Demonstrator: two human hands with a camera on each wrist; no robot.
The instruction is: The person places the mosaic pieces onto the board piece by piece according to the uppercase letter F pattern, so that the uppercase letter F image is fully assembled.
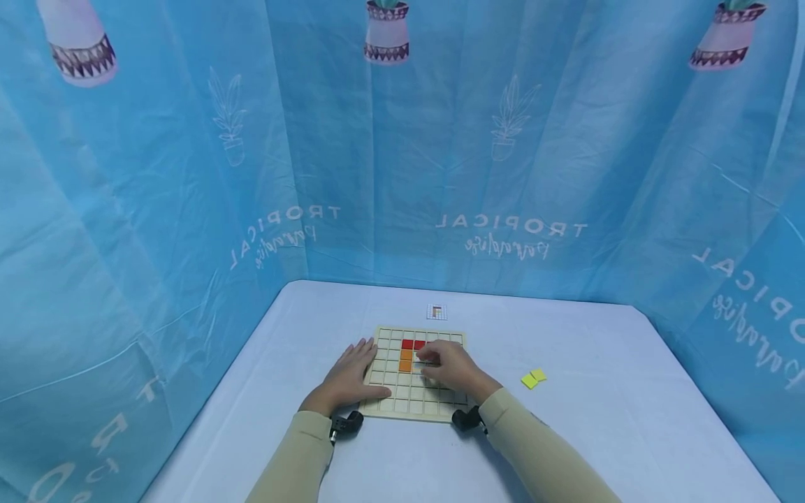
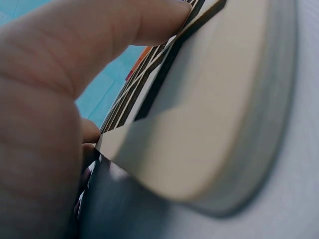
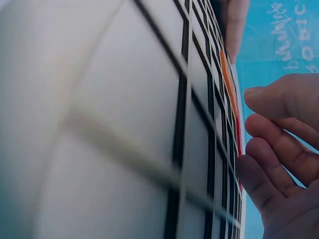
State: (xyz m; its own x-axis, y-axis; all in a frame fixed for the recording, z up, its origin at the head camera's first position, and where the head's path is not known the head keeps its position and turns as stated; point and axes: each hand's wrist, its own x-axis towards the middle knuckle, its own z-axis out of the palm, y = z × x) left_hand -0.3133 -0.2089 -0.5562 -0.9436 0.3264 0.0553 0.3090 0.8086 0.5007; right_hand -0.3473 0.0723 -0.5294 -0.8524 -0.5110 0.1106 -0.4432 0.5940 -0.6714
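Note:
A pale wooden board [image 1: 411,412] with a raised square grid lies on the table. Red square tiles [image 1: 407,344] sit in a row of cells towards its far side, partly covered by the right hand. Below the row's left end, orange tiles [image 1: 405,365] fill cells in a column. My left hand [image 1: 352,374] rests at the board's left edge, fingers stretched along it and thumb over the near cells. My right hand [image 1: 453,367] hovers over the middle cells beside the orange tiles. Its thumb [image 3: 264,99] and bent fingers stand apart, with no tile showing between them.
Two yellow square tiles [image 1: 530,381] lie to the right of the board on the white-covered table [image 1: 585,433]. A small card [image 1: 437,312] with a printed grid pattern lies beyond the board. Blue printed curtains [image 1: 402,175] surround the table at the back and sides.

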